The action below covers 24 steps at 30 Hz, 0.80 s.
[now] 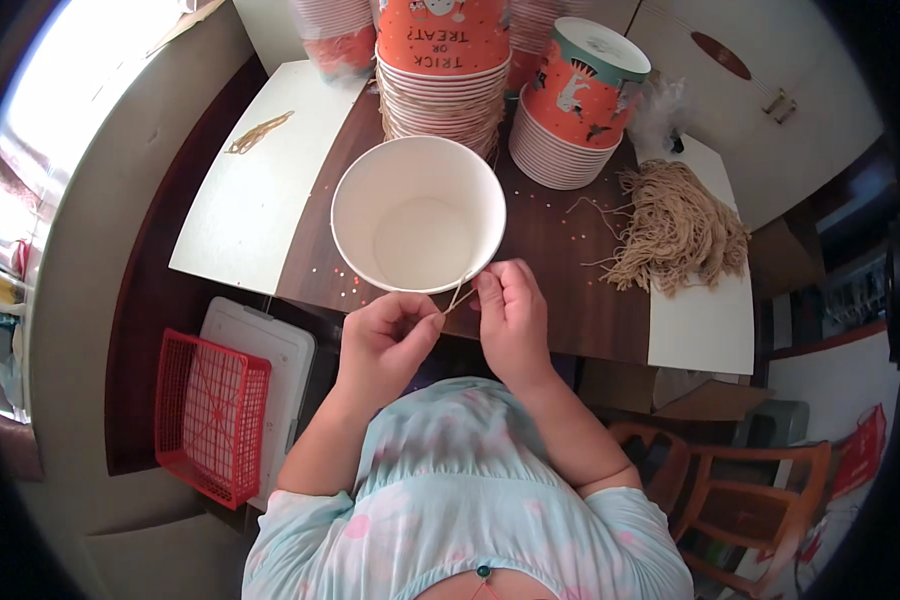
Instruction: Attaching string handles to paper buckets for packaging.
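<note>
1. At frame centre, our left hand [382, 335] and right hand [510, 315] pinch a tan string [457, 297] at the white paper bucket's [417, 213] near rim.
2. We should keep the string taut and the bucket steady.

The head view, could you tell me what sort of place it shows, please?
Probably a home room used for craft work: a dark wooden table crowded with stacked orange paper tubs, a bundle of tan string, and wooden chairs beside it.
</note>
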Each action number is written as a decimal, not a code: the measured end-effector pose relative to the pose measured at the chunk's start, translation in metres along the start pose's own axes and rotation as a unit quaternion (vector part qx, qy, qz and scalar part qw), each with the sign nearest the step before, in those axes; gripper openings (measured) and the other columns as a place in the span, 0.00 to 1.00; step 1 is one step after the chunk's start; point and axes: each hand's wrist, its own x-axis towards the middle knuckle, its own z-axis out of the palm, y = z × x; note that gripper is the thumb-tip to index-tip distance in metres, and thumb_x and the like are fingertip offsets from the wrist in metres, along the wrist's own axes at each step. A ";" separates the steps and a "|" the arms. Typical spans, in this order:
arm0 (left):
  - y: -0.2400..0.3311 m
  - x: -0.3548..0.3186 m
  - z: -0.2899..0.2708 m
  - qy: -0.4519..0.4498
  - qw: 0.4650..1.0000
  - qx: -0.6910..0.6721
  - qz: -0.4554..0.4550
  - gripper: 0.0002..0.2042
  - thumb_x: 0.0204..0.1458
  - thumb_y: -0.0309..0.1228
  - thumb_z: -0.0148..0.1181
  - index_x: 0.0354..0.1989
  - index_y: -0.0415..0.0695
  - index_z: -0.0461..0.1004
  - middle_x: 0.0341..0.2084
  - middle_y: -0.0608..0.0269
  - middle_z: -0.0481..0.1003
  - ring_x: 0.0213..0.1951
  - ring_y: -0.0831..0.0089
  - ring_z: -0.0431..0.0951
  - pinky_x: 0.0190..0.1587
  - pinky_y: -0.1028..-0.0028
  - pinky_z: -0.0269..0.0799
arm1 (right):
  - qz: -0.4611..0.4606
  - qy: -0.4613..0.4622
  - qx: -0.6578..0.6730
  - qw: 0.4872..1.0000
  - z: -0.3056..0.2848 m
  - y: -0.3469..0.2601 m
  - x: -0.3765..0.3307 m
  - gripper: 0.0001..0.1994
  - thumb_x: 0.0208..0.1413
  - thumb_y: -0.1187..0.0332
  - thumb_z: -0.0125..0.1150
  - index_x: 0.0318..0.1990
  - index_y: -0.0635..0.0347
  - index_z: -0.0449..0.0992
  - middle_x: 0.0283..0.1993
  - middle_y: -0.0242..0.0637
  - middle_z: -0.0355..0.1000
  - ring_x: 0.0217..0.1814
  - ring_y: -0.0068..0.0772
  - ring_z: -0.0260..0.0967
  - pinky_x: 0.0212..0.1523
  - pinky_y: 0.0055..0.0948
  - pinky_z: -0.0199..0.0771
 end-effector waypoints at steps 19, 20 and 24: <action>0.059 -0.028 -0.014 -0.233 0.970 0.026 0.062 0.04 0.53 0.22 0.56 0.33 0.35 0.76 0.24 0.55 0.75 0.25 0.67 0.76 0.30 0.73 0.71 | -0.506 -0.052 -0.152 0.848 -0.018 -0.021 0.023 0.10 0.41 0.75 0.65 0.35 0.55 0.78 0.41 0.33 0.75 0.43 0.37 0.72 0.48 0.39 0.69; 0.077 -0.033 -0.014 -0.264 0.962 0.061 0.020 0.05 0.55 0.23 0.56 0.34 0.35 0.76 0.26 0.56 0.76 0.27 0.69 0.76 0.32 0.75 0.71 | -0.491 -0.065 -0.165 0.853 -0.022 -0.018 0.028 0.11 0.41 0.75 0.66 0.35 0.54 0.78 0.41 0.33 0.75 0.44 0.36 0.72 0.49 0.40 0.69; 0.085 -0.024 -0.019 -0.259 0.965 -0.015 -0.027 0.06 0.56 0.25 0.56 0.35 0.35 0.77 0.27 0.58 0.78 0.29 0.76 0.76 0.34 0.77 0.71 | -0.432 -0.169 -0.156 0.872 -0.038 -0.028 0.035 0.09 0.41 0.78 0.67 0.32 0.54 0.79 0.34 0.30 0.77 0.42 0.31 0.74 0.56 0.41 0.67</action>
